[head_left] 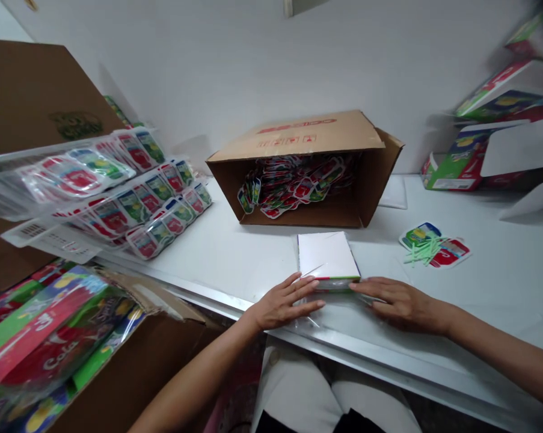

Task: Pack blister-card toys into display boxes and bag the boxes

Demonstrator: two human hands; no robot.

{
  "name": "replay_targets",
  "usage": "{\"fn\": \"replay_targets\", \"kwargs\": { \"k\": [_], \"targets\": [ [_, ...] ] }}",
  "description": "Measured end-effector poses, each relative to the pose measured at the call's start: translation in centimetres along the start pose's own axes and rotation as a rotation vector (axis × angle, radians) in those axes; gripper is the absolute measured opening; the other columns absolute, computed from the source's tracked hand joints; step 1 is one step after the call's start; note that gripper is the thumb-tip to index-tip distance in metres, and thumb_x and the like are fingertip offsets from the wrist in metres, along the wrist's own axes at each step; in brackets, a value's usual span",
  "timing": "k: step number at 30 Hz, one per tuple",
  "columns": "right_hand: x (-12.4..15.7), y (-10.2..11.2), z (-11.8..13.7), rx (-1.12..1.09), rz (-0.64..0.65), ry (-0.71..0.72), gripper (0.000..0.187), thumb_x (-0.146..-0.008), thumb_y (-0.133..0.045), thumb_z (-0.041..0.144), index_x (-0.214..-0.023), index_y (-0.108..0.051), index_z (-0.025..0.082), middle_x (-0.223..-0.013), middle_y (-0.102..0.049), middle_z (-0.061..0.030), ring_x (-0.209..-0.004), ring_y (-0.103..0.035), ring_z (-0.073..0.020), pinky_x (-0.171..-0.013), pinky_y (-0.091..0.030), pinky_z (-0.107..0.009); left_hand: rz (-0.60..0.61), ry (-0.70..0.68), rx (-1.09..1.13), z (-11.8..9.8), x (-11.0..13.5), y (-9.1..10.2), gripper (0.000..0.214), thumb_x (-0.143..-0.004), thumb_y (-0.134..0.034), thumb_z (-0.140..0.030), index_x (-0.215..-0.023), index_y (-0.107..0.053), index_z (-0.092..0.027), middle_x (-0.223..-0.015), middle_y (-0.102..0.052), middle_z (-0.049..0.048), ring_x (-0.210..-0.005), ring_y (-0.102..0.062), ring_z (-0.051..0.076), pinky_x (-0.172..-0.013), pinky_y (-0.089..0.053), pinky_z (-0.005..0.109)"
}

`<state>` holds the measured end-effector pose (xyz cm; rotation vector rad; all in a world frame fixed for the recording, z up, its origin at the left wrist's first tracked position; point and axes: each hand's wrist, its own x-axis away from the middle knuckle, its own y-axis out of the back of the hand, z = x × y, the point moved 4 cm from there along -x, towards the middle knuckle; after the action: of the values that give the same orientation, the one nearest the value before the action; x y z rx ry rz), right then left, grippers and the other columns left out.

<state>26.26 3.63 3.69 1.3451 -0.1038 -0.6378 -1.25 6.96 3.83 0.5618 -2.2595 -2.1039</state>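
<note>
A small box [328, 254] with a white top lies on the table near its front edge, in a clear plastic wrap [309, 322] whose loose end spreads towards me. My left hand [289, 302] rests with its fingers apart on the wrap and the box's near left corner. At the near right corner, my right hand [395, 304] touches the box's edge with its forefinger stretched out; the other fingers curl partly beneath. Behind the box stands a cardboard carton [302, 144] on its side, its opening towards me, with many red and green candy sachets [302, 186] inside.
Clear packs of sachets [163, 204] are stacked at the left. Below them, an open carton [131, 355] holds wrapped cola boxes [50, 343]. On the right lie two sachets with pale green sticks [424, 249]. Printed display boxes [460, 156] are piled at the far right.
</note>
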Motion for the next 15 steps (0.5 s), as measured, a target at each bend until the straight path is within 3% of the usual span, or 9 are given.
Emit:
{"fn": "replay_targets", "kwargs": {
  "k": [3, 5, 9, 12, 15],
  "targets": [
    [0.7, -0.6, -0.3, 0.009, -0.044, -0.102, 0.024, -0.091, -0.045, 0.015, -0.081, -0.064, 0.025, -0.146, -0.048, -0.0043, -0.116, -0.059, -0.0216, -0.096, -0.049, -0.047, -0.208, 0.033, 0.006, 0.1, 0.4, -0.3, 0.039, -0.096, -0.049, -0.023, -0.135, -0.052, -0.024, -0.144, -0.050, 0.0151, -0.137, -0.042, 0.026, -0.111, -0.040, 0.046],
    [1.0, -1.0, -0.4, 0.030, -0.060, -0.157, 0.024, -0.092, -0.046, 0.017, -0.076, -0.062, 0.025, -0.149, -0.044, -0.0033, -0.111, -0.059, -0.0228, -0.091, -0.051, -0.046, -0.275, 0.042, -0.033, -0.2, 0.3, -0.4, 0.040, -0.097, -0.047, -0.023, -0.136, -0.050, -0.020, -0.138, -0.056, 0.0155, -0.134, -0.046, 0.025, -0.109, -0.042, 0.044],
    [0.9, -0.9, -0.2, 0.075, -0.109, -0.177, 0.022, -0.092, -0.049, 0.020, -0.074, -0.060, 0.024, -0.145, -0.050, -0.0017, -0.092, -0.059, -0.0209, -0.080, -0.052, -0.041, -0.363, 0.086, -0.209, -1.5, 0.0, -0.7, 0.035, -0.098, -0.046, -0.027, -0.131, -0.054, -0.021, -0.125, -0.067, 0.0090, -0.128, -0.053, 0.019, -0.117, -0.029, 0.041],
    [0.7, -0.2, 0.2, 0.065, -0.244, -0.114, 0.014, -0.090, -0.051, 0.016, -0.084, -0.062, 0.022, -0.135, -0.059, -0.0061, -0.085, -0.058, -0.0198, -0.077, -0.051, -0.039, -0.535, 0.100, -0.335, -2.6, 0.0, -0.7, 0.029, -0.095, -0.053, -0.030, -0.122, -0.062, -0.024, -0.117, -0.071, 0.0056, -0.135, -0.044, 0.019, -0.122, -0.017, 0.045],
    [0.9, 0.4, 0.6, 0.033, -0.346, -0.096, 0.012, -0.087, -0.053, 0.010, -0.087, -0.061, 0.020, -0.132, -0.061, -0.0102, -0.084, -0.057, -0.0199, -0.074, -0.050, -0.039, -0.606, 0.064, -0.300, -3.0, -0.2, -0.5, 0.028, -0.094, -0.055, -0.031, -0.120, -0.063, -0.025, -0.124, -0.065, 0.0094, -0.143, -0.031, 0.023, -0.117, -0.029, 0.048]
  ]
}}
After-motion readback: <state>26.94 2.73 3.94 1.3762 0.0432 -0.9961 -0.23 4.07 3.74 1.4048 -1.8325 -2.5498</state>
